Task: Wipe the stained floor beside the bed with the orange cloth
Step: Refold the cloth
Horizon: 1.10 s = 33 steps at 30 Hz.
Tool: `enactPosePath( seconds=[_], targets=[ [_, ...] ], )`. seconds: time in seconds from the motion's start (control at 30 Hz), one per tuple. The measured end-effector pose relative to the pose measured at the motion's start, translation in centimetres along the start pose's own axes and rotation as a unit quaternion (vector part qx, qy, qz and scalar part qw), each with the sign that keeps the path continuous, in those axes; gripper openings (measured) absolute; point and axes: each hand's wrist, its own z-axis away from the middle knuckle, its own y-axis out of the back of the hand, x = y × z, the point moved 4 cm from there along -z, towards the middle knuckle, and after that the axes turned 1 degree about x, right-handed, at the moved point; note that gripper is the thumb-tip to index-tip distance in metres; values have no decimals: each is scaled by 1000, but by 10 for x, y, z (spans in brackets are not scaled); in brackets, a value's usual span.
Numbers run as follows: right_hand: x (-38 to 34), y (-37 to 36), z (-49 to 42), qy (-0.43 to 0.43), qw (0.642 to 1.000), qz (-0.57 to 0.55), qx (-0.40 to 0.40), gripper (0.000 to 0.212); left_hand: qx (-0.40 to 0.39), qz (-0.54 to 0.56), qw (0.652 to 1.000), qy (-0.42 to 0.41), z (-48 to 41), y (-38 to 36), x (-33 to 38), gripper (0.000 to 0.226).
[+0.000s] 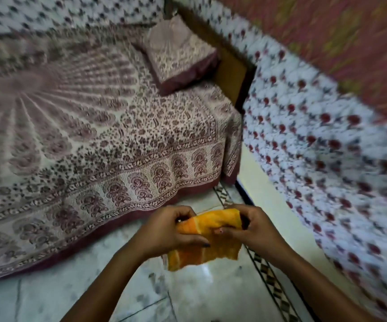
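Observation:
The orange cloth [211,238] is bunched between both of my hands, held in the air above the floor. My left hand [167,231] grips its left side with thumb underneath. My right hand [253,228] grips its right side. A loose end hangs down below my hands. The pale marble floor [188,291] beside the bed shows faint dark smudges near the lower left. The bed [95,135], covered with a maroon-and-cream printed sheet, fills the left of the view; its sheet edge hangs down to the floor.
A matching pillow [181,54] lies at the head of the bed against a wooden headboard [229,66]. A white curtain with red flowers [327,147] hangs on the right. A dark patterned tile border [269,275] runs along the floor by the wall.

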Motion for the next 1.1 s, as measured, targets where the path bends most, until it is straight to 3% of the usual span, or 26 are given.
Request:
enactPosePath(
  seconds=[0.13, 0.27, 0.37, 0.5, 0.57, 0.63, 0.7, 0.73, 0.83, 0.93, 1.1],
  targets=[
    [-80, 26, 78, 4, 995, -9, 99, 23, -6, -35, 998, -47, 41, 41, 94, 21],
    [-145, 36, 147, 16, 986, -39, 159, 21, 7, -154, 979, -130, 87, 58, 163, 45],
    [-177, 34, 187, 33, 981, -43, 186, 18, 76, -214, 953, -200, 122, 58, 200, 29],
    [-206, 15, 265, 33, 967, -45, 248, 22, 99, -215, 943, -233, 186, 55, 230, 20],
    [-209, -4, 308, 8, 953, -40, 299, 20, 116, -200, 939, -256, 223, 51, 241, 18],
    [-204, -32, 356, -78, 937, -82, 330, 44, 129, -191, 933, -275, 267, 45, 249, 21],
    [-194, -69, 402, -201, 896, -254, 305, 69, 134, -196, 926, -293, 306, 42, 253, 22],
    [-191, -95, 430, -243, 858, -357, 278, 84, 128, -201, 921, -308, 332, 40, 255, 23],
    [-192, -152, 489, -248, 761, -572, 181, 117, 106, -200, 915, -335, 388, 39, 259, 21],
    [-215, -190, 533, -195, 685, -681, 171, 114, 58, -209, 914, -342, 442, 40, 266, 21],
    [-258, -240, 584, -118, 619, -729, 268, 87, -24, -211, 866, -453, 528, 46, 265, 19]
  ],
)
